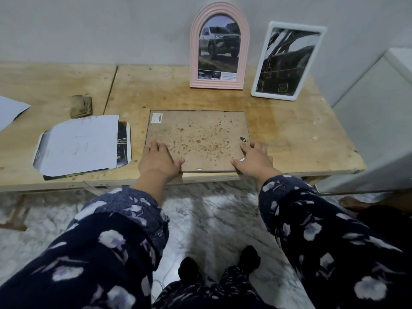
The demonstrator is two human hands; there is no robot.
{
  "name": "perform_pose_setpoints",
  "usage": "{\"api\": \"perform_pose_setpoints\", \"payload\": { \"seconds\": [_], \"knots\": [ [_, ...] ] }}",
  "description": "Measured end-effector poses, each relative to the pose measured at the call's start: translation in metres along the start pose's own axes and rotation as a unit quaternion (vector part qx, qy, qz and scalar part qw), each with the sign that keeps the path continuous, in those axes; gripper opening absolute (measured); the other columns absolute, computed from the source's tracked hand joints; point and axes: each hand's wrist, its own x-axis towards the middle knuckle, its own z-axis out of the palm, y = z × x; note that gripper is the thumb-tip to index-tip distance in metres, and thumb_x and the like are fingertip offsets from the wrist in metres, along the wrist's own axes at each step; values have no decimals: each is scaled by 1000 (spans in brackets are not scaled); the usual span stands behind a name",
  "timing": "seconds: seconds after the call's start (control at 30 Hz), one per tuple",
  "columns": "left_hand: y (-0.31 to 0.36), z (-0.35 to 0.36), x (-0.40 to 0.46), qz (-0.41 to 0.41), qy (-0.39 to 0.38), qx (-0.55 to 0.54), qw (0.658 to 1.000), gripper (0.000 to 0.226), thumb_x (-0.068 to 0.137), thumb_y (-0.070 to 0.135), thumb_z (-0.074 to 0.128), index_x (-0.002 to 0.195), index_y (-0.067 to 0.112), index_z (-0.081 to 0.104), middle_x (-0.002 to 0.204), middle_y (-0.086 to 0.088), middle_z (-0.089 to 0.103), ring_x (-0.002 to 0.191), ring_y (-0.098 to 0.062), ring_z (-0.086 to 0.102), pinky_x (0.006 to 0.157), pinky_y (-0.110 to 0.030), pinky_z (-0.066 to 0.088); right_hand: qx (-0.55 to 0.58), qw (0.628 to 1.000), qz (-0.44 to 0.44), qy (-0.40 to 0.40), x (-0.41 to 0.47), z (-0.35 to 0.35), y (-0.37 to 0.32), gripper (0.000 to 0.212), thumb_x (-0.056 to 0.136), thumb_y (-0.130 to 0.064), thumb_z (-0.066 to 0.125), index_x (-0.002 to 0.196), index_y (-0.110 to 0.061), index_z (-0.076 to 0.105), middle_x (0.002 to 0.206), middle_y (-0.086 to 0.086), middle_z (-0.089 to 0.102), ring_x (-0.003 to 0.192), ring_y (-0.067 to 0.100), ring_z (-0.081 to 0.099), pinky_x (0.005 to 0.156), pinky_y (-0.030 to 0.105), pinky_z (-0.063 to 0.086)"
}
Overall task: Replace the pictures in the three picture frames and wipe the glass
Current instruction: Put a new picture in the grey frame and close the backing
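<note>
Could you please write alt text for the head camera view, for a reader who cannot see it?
A person's left hand and right hand rest on the near corners of a face-down picture frame on a wooden table. A pink arched frame and a white frame stand against the wall behind; loose papers and a folded cloth lie to the left.
</note>
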Motion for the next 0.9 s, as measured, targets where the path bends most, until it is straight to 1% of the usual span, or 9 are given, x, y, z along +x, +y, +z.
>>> {"api": "perform_pose_setpoints", "payload": {
  "seconds": [0.1,0.17,0.27,0.37,0.5,0.6,0.67,0.73,0.9],
  "knots": [
    [-13,-2,2,-13,53,-35,998,79,86,67,49,143,15,32,149,-11,31,134,-33,30,106,-47,34,108,993,25,51,2,-1,6,62,92,-37,52,148,-19,31,150,7,31,138,30,25,111,43,28],
    [-21,-1,0,-86,79,-67,991,72,89,61,47,139,10,36,143,-16,34,130,-37,32,104,-49,34,163,977,91,106,3,1,11,53,93,-33,49,141,-13,41,145,11,38,133,32,35,109,42,32],
    [-27,4,-3,-155,37,-115,980,72,94,61,30,138,4,40,142,-21,33,131,-40,29,106,-51,30,222,961,142,80,3,8,15,40,89,-42,44,108,-12,64,121,12,59,109,33,53,92,40,46],
    [-30,4,-4,-164,48,-191,967,77,94,64,20,138,6,44,144,-20,36,133,-39,28,106,-52,27,285,945,155,50,5,2,11,51,90,-55,35,80,-11,58,92,11,61,88,29,54,76,35,41],
    [-43,-17,3,-176,94,-394,897,87,90,73,7,130,12,56,136,-17,49,129,-38,38,108,-51,30,463,873,132,77,-6,-30,8,70,95,-64,20,98,-11,67,98,6,63,87,20,56,70,30,40],
    [-60,-46,12,-182,60,-602,775,96,70,93,12,114,25,63,131,-11,56,120,-34,49,108,-51,35,594,798,81,61,-14,-51,7,73,96,-64,14,112,-14,66,124,5,58,115,20,51,101,38,35],
    [-63,-61,14,-168,65,-658,731,92,62,97,13,103,30,62,137,-8,54,128,-33,47,111,-54,31,627,772,54,86,-19,-62,-1,65,95,-65,15,99,-21,63,138,4,51,130,20,42,113,47,24],
    [-55,-78,9,-115,100,-681,716,74,84,80,8,104,29,58,141,-1,51,137,-23,38,116,-51,22,647,754,31,112,-22,-73,-15,59,94,-66,15,92,-25,58,144,4,48,136,21,38,116,51,19],
    [-33,-106,17,-34,162,-673,721,67,95,66,12,117,27,62,121,5,62,117,-16,55,105,-39,32,648,749,-19,135,-15,-96,-38,71,98,-58,8,141,-16,45,145,4,47,135,21,40,105,33,25]
  ]
}}
